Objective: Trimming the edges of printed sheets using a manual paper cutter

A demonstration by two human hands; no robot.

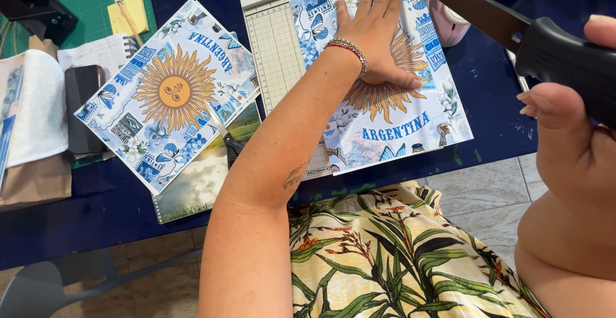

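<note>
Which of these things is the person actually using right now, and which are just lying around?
In use:
left hand pressing the sun-print sheet
paper cutter
right hand on the cutter handle

Lying about:
second sun-print sheet
scissors
phone
yellow notepad

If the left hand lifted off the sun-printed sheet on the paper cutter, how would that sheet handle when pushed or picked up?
The sun-printed sheet looks thin and flat, so probably light and floppy. It overhangs the paper cutter base, so it may slide easily. The left hand presses flat on it, which suggests it shifts without pressure.
</note>
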